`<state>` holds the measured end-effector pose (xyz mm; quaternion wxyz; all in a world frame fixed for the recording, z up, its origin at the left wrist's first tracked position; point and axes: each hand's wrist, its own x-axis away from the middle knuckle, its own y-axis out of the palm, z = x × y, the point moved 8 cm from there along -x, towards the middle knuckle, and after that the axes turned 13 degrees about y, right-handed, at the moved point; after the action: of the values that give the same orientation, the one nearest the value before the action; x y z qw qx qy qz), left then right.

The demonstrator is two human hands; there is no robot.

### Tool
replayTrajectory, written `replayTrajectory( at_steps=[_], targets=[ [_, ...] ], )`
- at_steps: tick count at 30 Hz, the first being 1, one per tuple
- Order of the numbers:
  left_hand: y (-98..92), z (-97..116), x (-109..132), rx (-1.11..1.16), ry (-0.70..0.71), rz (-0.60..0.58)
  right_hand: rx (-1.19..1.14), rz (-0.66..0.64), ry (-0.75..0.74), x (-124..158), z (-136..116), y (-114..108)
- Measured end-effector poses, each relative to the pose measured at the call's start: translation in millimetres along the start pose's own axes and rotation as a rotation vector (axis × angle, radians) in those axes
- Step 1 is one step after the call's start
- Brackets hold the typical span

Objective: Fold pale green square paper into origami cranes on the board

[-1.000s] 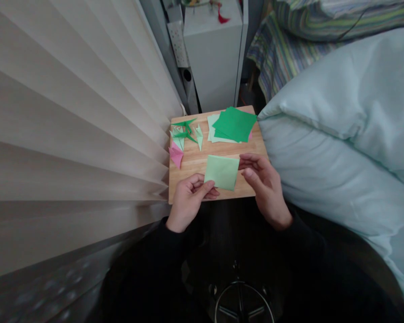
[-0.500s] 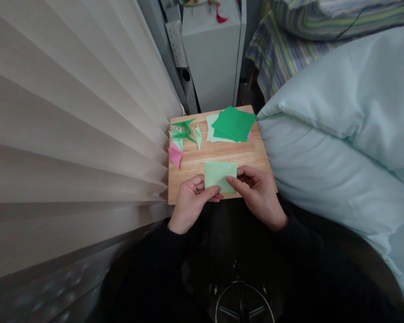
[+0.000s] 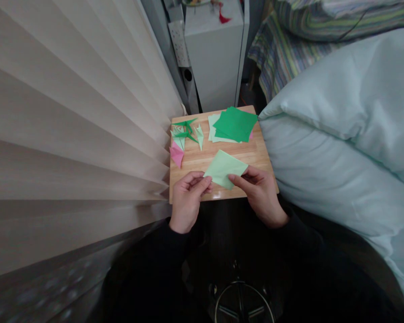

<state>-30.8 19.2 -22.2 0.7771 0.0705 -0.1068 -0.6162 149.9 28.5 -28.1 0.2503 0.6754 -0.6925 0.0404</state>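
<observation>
A folded light green paper [image 3: 225, 168] is held up over the near part of the wooden board [image 3: 195, 161], turned with one corner pointing away from me. My left hand [image 3: 190, 197] pinches its left corner between thumb and fingers. The right side of the paper is gripped by my right hand [image 3: 263, 193], thumb on top and fingers behind. Dark green sheets [image 3: 236, 124] lie on light green ones [image 3: 214, 122] at the board's far right. Folded green pieces [image 3: 187, 130] and a pink folded piece [image 3: 177, 154] rest at the left.
A pleated curtain [image 3: 87, 134] runs along the board's left side. Pale blue bedding [image 3: 330, 134] touches the right side. Behind the board stands a white cabinet [image 3: 215, 67]. Below is a dark floor with a chair base [image 3: 240, 300].
The light green paper has turned from lying square to standing on a corner. My left hand has moved from its lower edge to its left corner.
</observation>
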Motion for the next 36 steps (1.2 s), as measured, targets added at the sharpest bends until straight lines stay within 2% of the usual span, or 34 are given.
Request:
replayTrajectory(
  at_steps=[7, 11, 14, 26, 32, 36],
  targets=[
    [3.8, -1.0, 3.4, -0.071, 0.038, -0.053, -0.244, -0.059, 0.225, 2.6, 22.4, 13.2],
    [16.2, -10.8, 9.0, -0.086, -0.021, -0.177, -0.356, -0.042, 0.35, 4.9, 36.5, 15.7],
    [19.2, -16.5, 11.5, -0.08, -0.062, -0.199, -0.39, -0.061, 0.395, 6.0, 42.2, 19.2],
    [13.8, -24.5, 14.5, -0.072, -0.143, -0.165, -0.238, 0.007, 0.29, 2.7, 49.6, 16.3],
    [11.3, -24.0, 11.2, -0.081, -0.116, -0.179, -0.053, 0.026, 0.185, 0.4, 40.9, 11.9],
    [9.9, -21.3, 9.2, -0.105, -0.102, -0.181, -0.07, 0.043, 0.164, 0.8, 37.1, 10.7]
  ],
)
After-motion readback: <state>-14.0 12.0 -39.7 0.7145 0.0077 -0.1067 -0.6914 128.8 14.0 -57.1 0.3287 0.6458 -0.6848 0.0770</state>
